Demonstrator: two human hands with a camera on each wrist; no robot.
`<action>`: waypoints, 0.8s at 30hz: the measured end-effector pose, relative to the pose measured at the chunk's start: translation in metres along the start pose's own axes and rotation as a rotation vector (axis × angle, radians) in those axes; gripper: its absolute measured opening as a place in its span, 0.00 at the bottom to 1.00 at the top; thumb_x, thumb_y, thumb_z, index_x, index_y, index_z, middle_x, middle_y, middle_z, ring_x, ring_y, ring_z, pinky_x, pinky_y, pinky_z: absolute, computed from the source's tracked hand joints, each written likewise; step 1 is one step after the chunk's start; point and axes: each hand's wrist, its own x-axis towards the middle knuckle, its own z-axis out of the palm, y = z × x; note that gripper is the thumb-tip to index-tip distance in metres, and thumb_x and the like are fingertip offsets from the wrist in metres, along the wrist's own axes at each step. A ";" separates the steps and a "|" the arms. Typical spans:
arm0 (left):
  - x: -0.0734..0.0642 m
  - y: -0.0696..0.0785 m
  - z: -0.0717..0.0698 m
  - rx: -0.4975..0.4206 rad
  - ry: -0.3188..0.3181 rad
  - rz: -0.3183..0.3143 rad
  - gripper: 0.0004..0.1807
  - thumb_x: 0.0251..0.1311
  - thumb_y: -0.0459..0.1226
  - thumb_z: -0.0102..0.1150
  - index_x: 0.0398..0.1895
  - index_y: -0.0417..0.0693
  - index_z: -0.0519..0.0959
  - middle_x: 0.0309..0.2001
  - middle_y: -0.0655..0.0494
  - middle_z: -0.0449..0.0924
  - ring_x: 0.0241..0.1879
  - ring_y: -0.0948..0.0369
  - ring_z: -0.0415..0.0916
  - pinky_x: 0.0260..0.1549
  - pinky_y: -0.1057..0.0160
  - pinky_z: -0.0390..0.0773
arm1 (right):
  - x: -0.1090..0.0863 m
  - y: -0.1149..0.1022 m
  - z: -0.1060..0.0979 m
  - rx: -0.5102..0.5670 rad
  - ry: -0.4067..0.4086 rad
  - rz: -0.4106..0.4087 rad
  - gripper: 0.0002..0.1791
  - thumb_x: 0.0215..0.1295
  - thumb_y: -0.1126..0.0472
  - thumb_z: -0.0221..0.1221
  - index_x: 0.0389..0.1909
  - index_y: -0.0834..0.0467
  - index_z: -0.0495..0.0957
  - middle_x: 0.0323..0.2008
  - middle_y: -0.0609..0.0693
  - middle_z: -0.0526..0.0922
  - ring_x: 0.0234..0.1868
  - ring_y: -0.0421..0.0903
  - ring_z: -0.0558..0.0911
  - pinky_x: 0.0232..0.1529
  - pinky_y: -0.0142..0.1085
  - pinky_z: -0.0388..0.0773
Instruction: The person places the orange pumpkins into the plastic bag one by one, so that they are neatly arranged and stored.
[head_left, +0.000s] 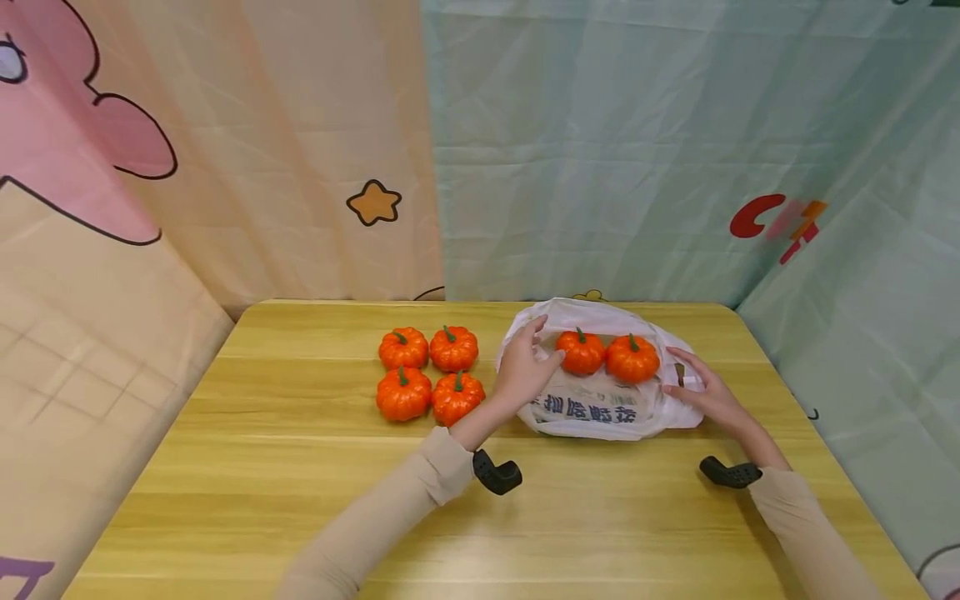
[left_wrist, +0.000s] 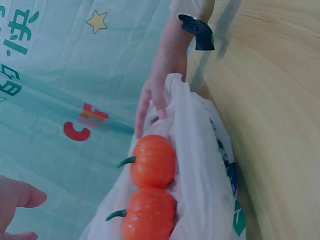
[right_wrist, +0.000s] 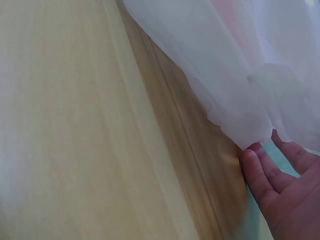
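Note:
A white plastic bag [head_left: 596, 312] with dark printing lies with its mouth spread on the right half of the table. Two small orange pumpkins [head_left: 632, 359] with green stems sit side by side in it. My left hand [head_left: 525, 367] hovers over the bag's left side, fingers spread, near the left pumpkin [head_left: 580, 353]. Nothing is between thumb and fingers in the left wrist view. At the right rim, my right hand [head_left: 708, 396] touches the plastic, its fingers extended and apart. Several more pumpkins [head_left: 403, 393] stand grouped left of the bag, close to my left forearm.
The wooden table [head_left: 247, 467] reaches back to a printed fabric curtain [head_left: 600, 167]. More curtain hangs along both sides. A black device [head_left: 498, 473] is strapped at my left wrist, and another black device [head_left: 730, 472] at my right.

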 end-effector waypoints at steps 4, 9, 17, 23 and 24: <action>-0.005 0.001 -0.018 -0.018 0.035 0.052 0.32 0.60 0.35 0.58 0.68 0.41 0.64 0.66 0.44 0.68 0.60 0.47 0.71 0.60 0.54 0.73 | -0.001 0.000 0.000 0.001 -0.004 0.000 0.40 0.66 0.59 0.59 0.74 0.58 0.49 0.75 0.68 0.40 0.72 0.71 0.38 0.62 0.75 0.35; -0.013 -0.004 -0.043 -0.020 0.087 0.076 0.31 0.60 0.33 0.59 0.67 0.40 0.65 0.65 0.43 0.68 0.60 0.45 0.70 0.60 0.50 0.72 | -0.001 0.002 -0.002 0.005 -0.003 0.000 0.41 0.66 0.58 0.59 0.74 0.58 0.49 0.75 0.67 0.40 0.73 0.71 0.37 0.62 0.75 0.34; -0.025 -0.020 -0.078 0.036 0.189 0.093 0.30 0.59 0.33 0.61 0.66 0.43 0.67 0.64 0.44 0.70 0.58 0.47 0.70 0.60 0.48 0.72 | -0.001 0.004 -0.002 0.001 -0.002 -0.016 0.41 0.66 0.58 0.58 0.74 0.58 0.48 0.75 0.68 0.40 0.72 0.71 0.37 0.61 0.75 0.33; -0.031 -0.034 -0.102 0.059 0.231 0.093 0.30 0.59 0.32 0.60 0.66 0.45 0.67 0.63 0.45 0.70 0.59 0.45 0.69 0.59 0.47 0.71 | 0.000 0.003 -0.001 0.002 -0.006 -0.016 0.41 0.66 0.60 0.58 0.74 0.60 0.48 0.74 0.68 0.40 0.72 0.72 0.38 0.61 0.76 0.34; -0.033 -0.036 -0.106 0.060 0.239 0.089 0.30 0.59 0.32 0.60 0.66 0.45 0.67 0.63 0.45 0.70 0.60 0.45 0.69 0.59 0.47 0.71 | 0.000 0.003 -0.001 0.003 -0.006 -0.020 0.41 0.66 0.60 0.58 0.74 0.61 0.48 0.74 0.68 0.40 0.72 0.72 0.38 0.61 0.75 0.34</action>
